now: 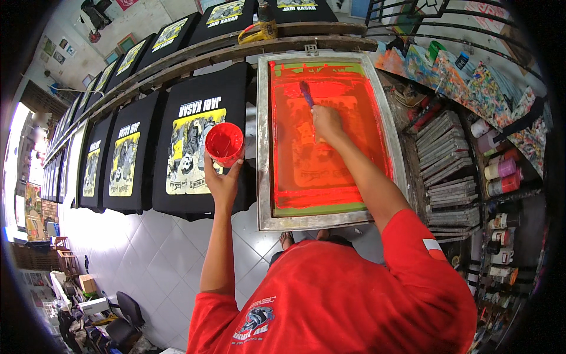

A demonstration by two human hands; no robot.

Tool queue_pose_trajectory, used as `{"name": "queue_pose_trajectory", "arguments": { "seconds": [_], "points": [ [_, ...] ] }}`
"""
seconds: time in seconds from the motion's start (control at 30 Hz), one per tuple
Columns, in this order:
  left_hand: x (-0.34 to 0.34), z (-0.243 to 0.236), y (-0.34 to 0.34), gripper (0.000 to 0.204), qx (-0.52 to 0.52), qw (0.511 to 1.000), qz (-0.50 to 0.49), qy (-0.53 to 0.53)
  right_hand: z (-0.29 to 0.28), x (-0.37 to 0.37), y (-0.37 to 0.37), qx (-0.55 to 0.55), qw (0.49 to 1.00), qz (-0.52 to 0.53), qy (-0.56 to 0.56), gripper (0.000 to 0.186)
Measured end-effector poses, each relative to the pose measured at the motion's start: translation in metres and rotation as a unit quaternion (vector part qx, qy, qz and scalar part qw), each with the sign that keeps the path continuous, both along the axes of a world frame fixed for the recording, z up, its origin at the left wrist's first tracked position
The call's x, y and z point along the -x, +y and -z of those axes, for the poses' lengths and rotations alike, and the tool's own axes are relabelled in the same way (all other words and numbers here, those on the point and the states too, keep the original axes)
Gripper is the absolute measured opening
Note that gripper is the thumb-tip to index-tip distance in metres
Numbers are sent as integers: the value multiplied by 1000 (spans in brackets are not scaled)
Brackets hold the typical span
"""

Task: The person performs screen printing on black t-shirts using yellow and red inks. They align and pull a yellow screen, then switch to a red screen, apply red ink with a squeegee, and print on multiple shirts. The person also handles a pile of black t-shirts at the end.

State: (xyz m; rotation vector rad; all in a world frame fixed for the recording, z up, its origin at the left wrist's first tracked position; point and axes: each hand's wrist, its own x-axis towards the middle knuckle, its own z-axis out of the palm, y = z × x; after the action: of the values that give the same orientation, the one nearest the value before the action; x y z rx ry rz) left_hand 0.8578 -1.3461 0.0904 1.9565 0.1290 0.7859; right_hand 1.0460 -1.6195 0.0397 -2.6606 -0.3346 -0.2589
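Observation:
My left hand (223, 182) is closed round the lower side of a red plastic tub (224, 143). Red ink coats the tub's inside. Over a silk-screen frame (266, 141), my right hand (326, 125) grips a slim purple-handled tool (306, 93). The tool's dark end points away from me, close to the far part of the mesh; I cannot tell whether it is a brush or a spatula. Bright red ink (330, 89) lies in a band across the mesh's far end and along its edges. A printed picture shows faintly through the mesh.
Black T-shirts (203, 94) with yellow-and-white prints lie in rows to the left and beyond a wooden rail (200, 59). A yellow-handled tool (257, 33) rests on that rail. At right stand stacked frames (443, 147) and shelved ink pots (500, 170). Below is a tiled floor (159, 253).

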Motion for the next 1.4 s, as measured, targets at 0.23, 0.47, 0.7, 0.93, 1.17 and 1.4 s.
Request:
{"name": "queue_pose_trajectory", "arguments": {
  "seconds": [0.23, 0.47, 0.7, 0.93, 1.17, 1.4],
  "points": [
    [1, 0, 2, 76, -17, 1000, 1, -5, 13, -12, 13, 379, 903, -145, -142, 6],
    [2, -3, -2, 76, -16, 1000, -6, 2, -21, -10, -30, 531, 801, -271, -50, 8],
    [3, -1, -4, 76, -8, 1000, -15, 18, -24, -23, -101, 493, 850, -180, 31, 17],
    [2, -9, -18, 77, -20, 1000, -7, 14, -32, -34, -153, 347, 930, -103, 64, 19],
    [8, -9, -18, 77, -3, 1000, 4, 15, -42, -33, -157, 92, 994, -5, 59, 22],
    [21, -6, -9, 76, -6, 1000, -8, 5, -21, -23, -89, -68, 997, 27, 36, 23]
  ]
}}
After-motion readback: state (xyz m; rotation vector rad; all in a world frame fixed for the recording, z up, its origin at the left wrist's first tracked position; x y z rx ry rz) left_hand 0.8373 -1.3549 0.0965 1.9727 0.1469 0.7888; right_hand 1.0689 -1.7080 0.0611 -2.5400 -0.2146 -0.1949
